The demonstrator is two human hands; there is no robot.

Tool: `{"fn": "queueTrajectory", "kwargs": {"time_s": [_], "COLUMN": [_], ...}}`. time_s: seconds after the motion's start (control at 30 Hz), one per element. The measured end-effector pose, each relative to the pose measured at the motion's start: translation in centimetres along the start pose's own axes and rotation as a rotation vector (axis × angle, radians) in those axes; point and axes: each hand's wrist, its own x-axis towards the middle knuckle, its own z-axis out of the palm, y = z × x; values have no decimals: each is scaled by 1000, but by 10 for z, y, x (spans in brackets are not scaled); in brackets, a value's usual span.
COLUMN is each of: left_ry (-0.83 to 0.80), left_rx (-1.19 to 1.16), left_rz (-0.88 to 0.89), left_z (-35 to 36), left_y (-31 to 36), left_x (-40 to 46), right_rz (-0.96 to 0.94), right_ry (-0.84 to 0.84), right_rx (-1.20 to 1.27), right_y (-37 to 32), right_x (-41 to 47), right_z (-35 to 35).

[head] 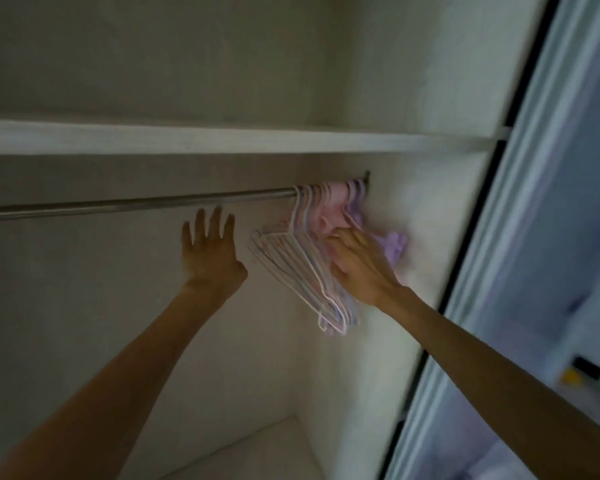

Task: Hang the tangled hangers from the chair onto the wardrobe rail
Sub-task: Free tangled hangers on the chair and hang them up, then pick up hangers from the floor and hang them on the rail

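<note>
A metal wardrobe rail [136, 203] runs across the dim wardrobe. Several thin hangers [291, 258], white, pink and lilac, hang bunched at its right end against the side wall. My right hand [361, 268] is in among them, its fingers pressed into the pink and lilac ones; blur hides whether they curl round any. My left hand [210, 252] is raised just below the rail, left of the bunch, fingers spread and touching nothing.
A white shelf [222, 142] sits just above the rail. The wardrobe's right side wall [413, 220] is close behind the hangers. A sliding door frame [482, 271] slants down the right. The wardrobe floor [257, 452] lies far below.
</note>
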Motion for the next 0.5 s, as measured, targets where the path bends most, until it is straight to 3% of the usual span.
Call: {"fn": "queueTrajectory", "kwargs": {"time_s": [0.1, 0.23, 0.5], "left_ry": [33, -84, -459], "left_rx": [-249, -485, -613], "left_rz": [109, 258, 517], "left_z": [5, 21, 78], "left_y": [38, 98, 215], "left_x": [-28, -79, -181], "right_rz": [41, 262, 726], "right_ry": [-74, -193, -516], "right_rx": [31, 66, 82], "right_y": [2, 4, 36], "right_x": [-41, -137, -348], "right_z": [-17, -52, -106]}}
